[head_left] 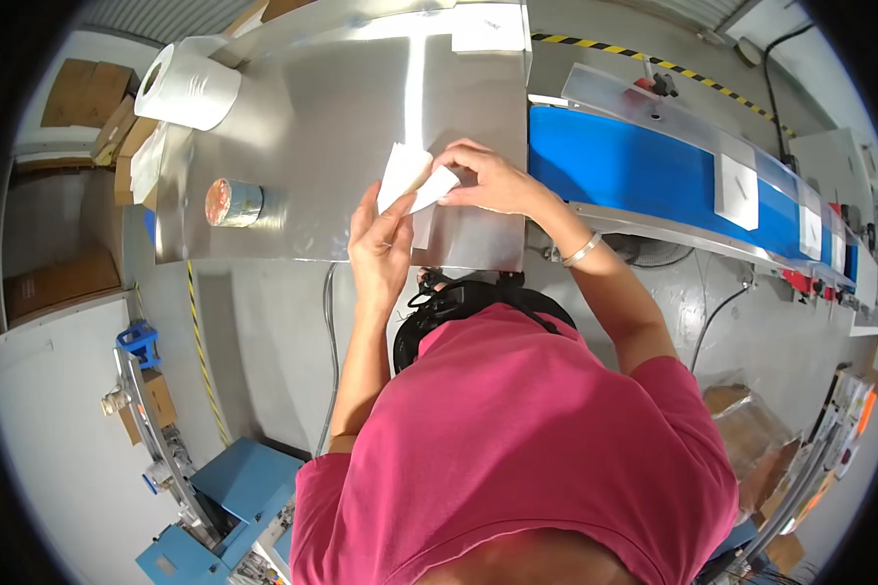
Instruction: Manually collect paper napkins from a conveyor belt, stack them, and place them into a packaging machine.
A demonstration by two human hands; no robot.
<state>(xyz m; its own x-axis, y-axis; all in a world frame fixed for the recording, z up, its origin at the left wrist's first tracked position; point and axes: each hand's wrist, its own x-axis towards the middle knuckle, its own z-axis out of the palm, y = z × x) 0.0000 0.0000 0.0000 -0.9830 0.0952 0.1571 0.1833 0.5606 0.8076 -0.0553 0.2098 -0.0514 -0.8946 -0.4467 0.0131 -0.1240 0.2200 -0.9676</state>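
The folded white piece point(401, 177) is above the metal table point(312, 117), near side. The left hand point(379, 239) and the right hand point(496, 182) both pinch it. A white roll point(202, 90) is far left; a blue belt point(615, 156) is on the right.

A shiny metal bench point(312, 117) reflects a bright streak of light point(416, 97) toward its far edge. To its right a blue conveyor belt point(595, 161) runs above a grey floor point(644, 302). Striped black-and-yellow tape point(194, 336) lies at left and far right, with cardboard boxes point(86, 95) far left, a blue cabinet point(246, 476) near left
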